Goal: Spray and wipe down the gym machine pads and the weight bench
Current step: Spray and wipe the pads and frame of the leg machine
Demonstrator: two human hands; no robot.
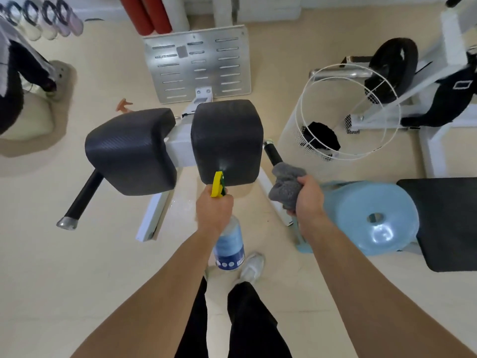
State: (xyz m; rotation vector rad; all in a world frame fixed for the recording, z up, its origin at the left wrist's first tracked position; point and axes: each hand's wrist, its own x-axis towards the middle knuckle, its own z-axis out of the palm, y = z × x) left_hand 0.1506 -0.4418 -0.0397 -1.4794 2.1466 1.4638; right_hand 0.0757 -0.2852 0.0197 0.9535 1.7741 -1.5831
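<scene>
Black textured machine pad (227, 135) sits straight ahead of the left hand (214, 210), which grips a clear spray bottle with a yellow trigger (229, 244) — mist is landing on the pad's near face. The right hand (307, 197) clutches a bunched grey cloth (286, 184) clear of the pad. By my judgement the job is at an early stage — wiping, the matching pad (131, 151) further left and the flat black bench (444, 223) beyond the right hand remain.

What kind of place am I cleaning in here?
Probably a gym: a black machine pad on a white frame, a black weight plate on another machine, and a blue weight plate beside a weight bench.
</scene>
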